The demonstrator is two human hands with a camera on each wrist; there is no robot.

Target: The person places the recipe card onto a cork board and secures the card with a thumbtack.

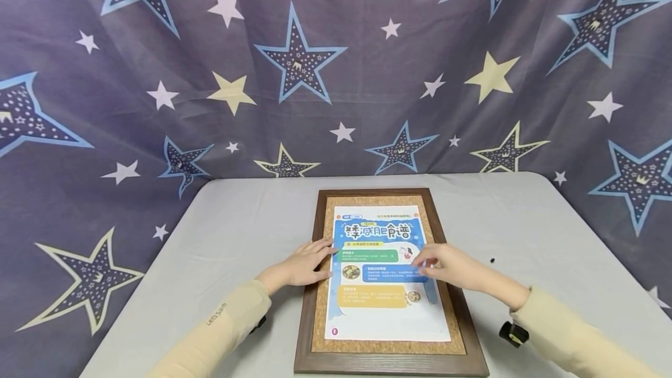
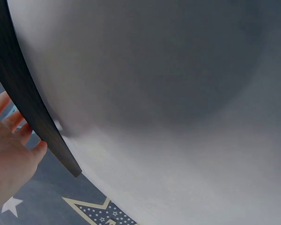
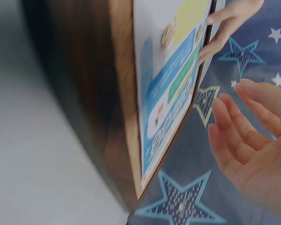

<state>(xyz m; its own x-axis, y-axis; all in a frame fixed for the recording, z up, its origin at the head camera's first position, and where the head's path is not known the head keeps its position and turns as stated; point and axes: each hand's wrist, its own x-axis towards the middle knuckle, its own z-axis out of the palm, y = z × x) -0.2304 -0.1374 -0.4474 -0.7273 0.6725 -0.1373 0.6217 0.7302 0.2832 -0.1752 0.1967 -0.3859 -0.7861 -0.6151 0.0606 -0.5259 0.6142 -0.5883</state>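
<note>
A printed poster (image 1: 378,322) with blue, green and yellow panels lies on a cork board (image 1: 320,308) in a dark brown wooden frame (image 1: 391,363). My left hand (image 1: 304,262) rests over the board's left side, its fingertips at the poster's left edge. In the left wrist view, its fingers spread along the far side of the frame (image 2: 33,103). Over the poster's right part is my right hand (image 1: 446,262), fingers loosely bent. The right wrist view shows this hand (image 3: 253,140) with thumb and fingers apart and nothing between them. Small orange round spots mark the poster's top corners.
The board lies on a light grey table (image 1: 241,220). A tiny black object (image 1: 492,260) is on the table right of the board. Behind the table hangs a dark curtain (image 1: 367,92) with stars. A black device (image 1: 513,334) is at the right wrist.
</note>
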